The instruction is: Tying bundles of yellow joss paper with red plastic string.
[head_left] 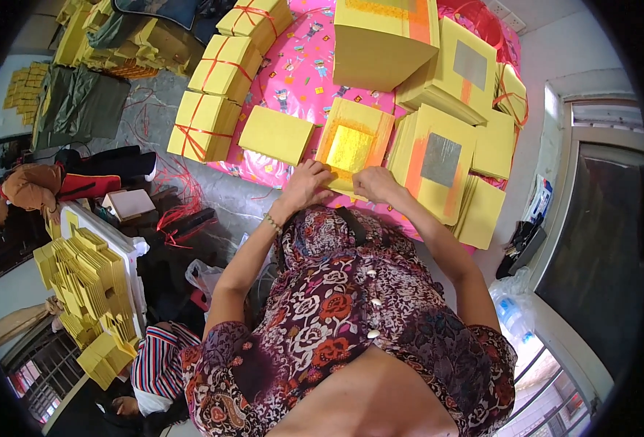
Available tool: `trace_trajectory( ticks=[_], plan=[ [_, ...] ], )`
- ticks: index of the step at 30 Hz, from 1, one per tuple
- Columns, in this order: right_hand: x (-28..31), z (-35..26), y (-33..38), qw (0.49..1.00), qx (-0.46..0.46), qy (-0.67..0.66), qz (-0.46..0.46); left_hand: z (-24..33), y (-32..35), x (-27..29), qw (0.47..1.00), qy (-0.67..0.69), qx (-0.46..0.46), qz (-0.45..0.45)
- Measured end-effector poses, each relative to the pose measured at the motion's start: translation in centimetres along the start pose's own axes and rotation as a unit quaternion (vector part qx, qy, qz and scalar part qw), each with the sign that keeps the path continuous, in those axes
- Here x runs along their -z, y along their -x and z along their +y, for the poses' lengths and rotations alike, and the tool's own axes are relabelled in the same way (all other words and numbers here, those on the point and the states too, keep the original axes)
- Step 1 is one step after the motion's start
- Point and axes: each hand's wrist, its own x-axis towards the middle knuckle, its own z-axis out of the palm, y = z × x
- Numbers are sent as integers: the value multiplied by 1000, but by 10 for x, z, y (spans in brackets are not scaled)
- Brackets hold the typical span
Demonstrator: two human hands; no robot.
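A stack of yellow paper with a shiny gold square and orange bands lies in front of me on a pink patterned sheet. At its near edge, my left hand bends its fingers over the left corner of the paper. My right hand is closed at the right end of the same edge, its fingertips partly hidden. The paper's near edge looks folded or lifted between the hands. A plain yellow stack sits just left of it.
Yellow bundles tied with red string line the left side. Stacks with silver squares stand at the right, a tall block behind. To the left are red string on the floor, a yellow pile, and another person's striped sleeve.
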Motion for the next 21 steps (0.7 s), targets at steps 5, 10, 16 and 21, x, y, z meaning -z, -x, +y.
trace_trajectory(
  ticks=[5,10,16,21],
  plan=[
    [10,15,-9,997,6,-69,-38,-10,-9,-3,999,31,27,-17],
    [16,21,-14,991,5,-114,-73,-14,-6,-5,997,68,42,-2],
    [18,22,-16,989,10,-113,-93,-13,-1,-8,991,109,75,-4],
    [18,23,-14,986,1,-137,-91,-15,1,-12,989,115,88,-3]
  ],
)
